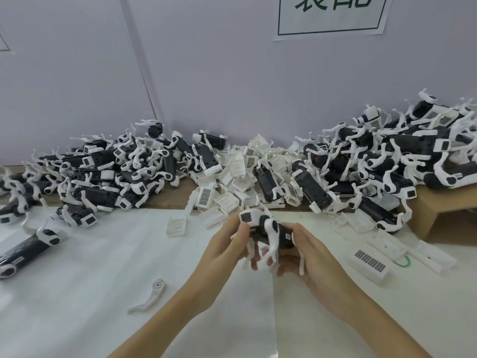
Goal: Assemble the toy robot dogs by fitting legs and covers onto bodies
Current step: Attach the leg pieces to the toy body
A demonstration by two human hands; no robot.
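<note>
The toy dog (pixel 268 232) hangs above the tabletop (pixel 77 293), legs down, gripped at both ends: left hand (pixel 227 244) fingers clasp its head, right hand (pixel 307 251) its rear, likely steadying it for seating a leg. A loose leg (pixel 149 295) lies left of the fingers; spare covers (pixel 232 174) are heaped beyond them.

**Open near side, crowded far edge**

The white worktop (pixel 77 293) lies bare in front and to the left, apart from one loose leg (pixel 151 295). Along the wall, heaps of toy dogs (pixel 108 171) and white covers (pixel 232 174) block the far edge. To the right, covers (pixel 371 264), a green band (pixel 401 262) and a cardboard box (pixel 444 210) crowd the surface. A dark body (pixel 23 250) lies at the left edge.
</note>
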